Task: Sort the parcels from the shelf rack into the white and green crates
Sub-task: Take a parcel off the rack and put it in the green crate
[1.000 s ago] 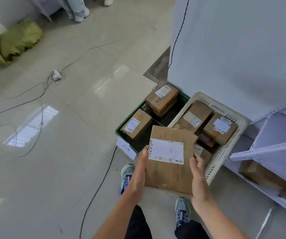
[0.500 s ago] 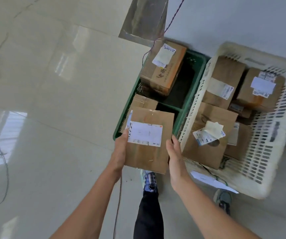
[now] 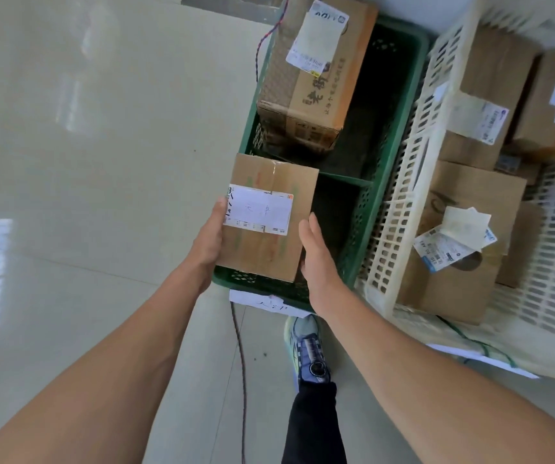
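Note:
A flat cardboard parcel (image 3: pixel 266 242) with a white label sits low over the near-left corner of the green crate (image 3: pixel 400 135). My left hand (image 3: pixel 207 242) holds its left edge, fingers tucked beneath. My right hand (image 3: pixel 316 259) holds its right edge, with the thumb alongside the box and the fingers underneath. A taller printed parcel (image 3: pixel 309 95) stands in the crate's far section. Right of it, the white crate (image 3: pixel 413 182) holds several cardboard parcels.
A dark cable (image 3: pixel 240 370) runs along the pale tiled floor under the green crate's near edge. A paper tag (image 3: pixel 262 301) hangs on that edge. My shoe (image 3: pixel 307 349) stands just below it. A white sheet (image 3: pixel 480 358) lies by the white crate.
I have leaned in over the crates. The parcel has gone forward and down from above the floor into the green crate's near corner, both hands still on its sides.

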